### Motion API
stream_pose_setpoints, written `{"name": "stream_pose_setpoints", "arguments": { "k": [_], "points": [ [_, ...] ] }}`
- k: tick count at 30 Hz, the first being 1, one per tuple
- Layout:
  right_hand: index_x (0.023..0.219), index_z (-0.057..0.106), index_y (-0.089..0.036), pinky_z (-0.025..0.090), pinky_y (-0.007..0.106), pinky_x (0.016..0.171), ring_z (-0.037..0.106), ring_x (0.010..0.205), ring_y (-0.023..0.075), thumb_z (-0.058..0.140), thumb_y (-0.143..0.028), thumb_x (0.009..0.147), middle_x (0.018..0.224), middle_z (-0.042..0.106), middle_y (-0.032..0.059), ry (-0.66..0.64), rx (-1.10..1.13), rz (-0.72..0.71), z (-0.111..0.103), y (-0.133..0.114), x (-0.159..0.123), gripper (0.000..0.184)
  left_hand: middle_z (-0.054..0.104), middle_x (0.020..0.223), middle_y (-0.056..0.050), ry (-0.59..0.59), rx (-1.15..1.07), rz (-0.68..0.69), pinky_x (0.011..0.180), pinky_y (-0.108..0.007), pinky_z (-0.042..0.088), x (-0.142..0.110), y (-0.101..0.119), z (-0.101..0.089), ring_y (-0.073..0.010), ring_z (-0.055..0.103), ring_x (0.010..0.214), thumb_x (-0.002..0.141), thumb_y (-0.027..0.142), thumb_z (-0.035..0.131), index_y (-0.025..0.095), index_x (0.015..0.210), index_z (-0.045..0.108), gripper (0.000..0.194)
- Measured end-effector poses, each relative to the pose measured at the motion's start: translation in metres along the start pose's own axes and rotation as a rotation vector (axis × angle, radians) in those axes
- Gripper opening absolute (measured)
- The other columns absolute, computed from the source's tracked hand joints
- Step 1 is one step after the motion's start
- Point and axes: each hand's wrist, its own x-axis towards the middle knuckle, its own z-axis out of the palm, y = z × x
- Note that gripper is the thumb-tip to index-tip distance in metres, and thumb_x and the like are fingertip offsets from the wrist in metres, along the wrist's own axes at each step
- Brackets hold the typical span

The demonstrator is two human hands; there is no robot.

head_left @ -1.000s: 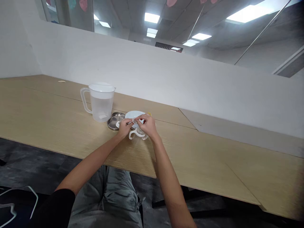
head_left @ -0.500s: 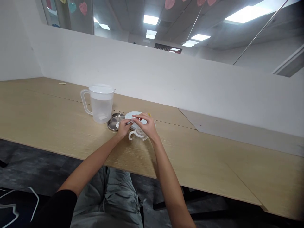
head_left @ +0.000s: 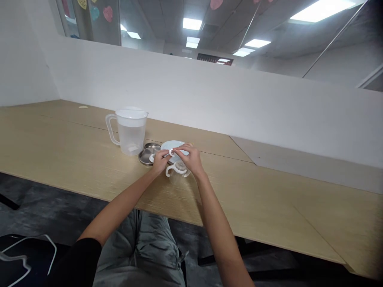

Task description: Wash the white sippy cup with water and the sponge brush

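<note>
A small white ring (head_left: 171, 152) is pinched between the fingertips of both hands. My left hand (head_left: 160, 160) is closed on its left side, and my right hand (head_left: 192, 160) grips it from the right. Just below the hands stands a clear bottle (head_left: 177, 179) with a white two-handled collar (head_left: 171, 167). Behind the fingers lies a pale plate (head_left: 170, 144), partly covered by the right hand. To the left of the left hand, a round steel dish (head_left: 144, 156) holds a clear part and a white piece (head_left: 152, 158).
A translucent lidded pitcher (head_left: 131, 137) with liquid in it stands left of the dish. The wooden table (head_left: 254, 199) runs along a white wall (head_left: 191, 91) under a window. A small pale object (head_left: 83, 107) lies at the far left.
The ring has turned so that its round opening faces me more. Both hands keep hold of it. The whole view has shifted slightly as the head moved.
</note>
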Motion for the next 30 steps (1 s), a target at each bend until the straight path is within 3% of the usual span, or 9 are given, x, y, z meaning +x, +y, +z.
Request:
{"name": "stream_pose_setpoints", "arguments": {
  "k": [8, 13, 18, 30],
  "points": [
    [0.071, 0.072, -0.023, 0.045, 0.037, 0.081, 0.061, 0.08, 0.0195, 0.063, -0.044, 0.081, 0.079, 0.071, 0.0046, -0.04, 0.01, 0.052, 0.0, 0.012, 0.0, 0.025, 0.073, 0.093, -0.007, 0.004, 0.027, 0.032, 0.091, -0.036, 0.044, 0.001, -0.007, 0.0, -0.0214, 0.063, 0.092, 0.078, 0.029, 0.067, 0.02, 0.083, 0.076, 0.014],
    [0.088, 0.074, -0.023, 0.047, 0.032, 0.077, 0.059, 0.079, 0.0166, 0.069, -0.043, 0.077, 0.081, 0.069, 0.0035, -0.035, 0.158, 0.104, 0.001, 0.003, 0.001, 0.024, 0.074, 0.089, -0.006, -0.044, 0.033, 0.062, 0.086, -0.034, 0.045, 0.004, 0.0, -0.003, -0.0204, 0.064, 0.085, 0.081, 0.036, 0.063, 0.02, 0.084, 0.075, 0.02],
    [0.073, 0.072, -0.02, 0.049, 0.029, 0.071, 0.061, 0.073, 0.0153, 0.067, -0.045, 0.077, 0.076, 0.069, 0.0037, -0.008, 0.311, 0.139, 0.0, 0.004, 0.002, 0.026, 0.074, 0.089, -0.006, -0.031, 0.052, 0.039, 0.086, -0.034, 0.045, 0.004, 0.004, -0.004, -0.0209, 0.064, 0.086, 0.079, 0.035, 0.065, 0.019, 0.081, 0.075, 0.019],
    [0.081, 0.073, -0.022, 0.047, 0.029, 0.072, 0.057, 0.075, 0.0147, 0.067, -0.041, 0.078, 0.08, 0.068, 0.0037, -0.039, 0.105, 0.071, 0.005, 0.009, -0.002, 0.02, 0.073, 0.092, -0.007, -0.046, 0.052, 0.034, 0.09, -0.035, 0.045, 0.003, 0.007, -0.005, -0.021, 0.064, 0.091, 0.082, 0.033, 0.062, 0.019, 0.084, 0.075, 0.02]
  ]
}}
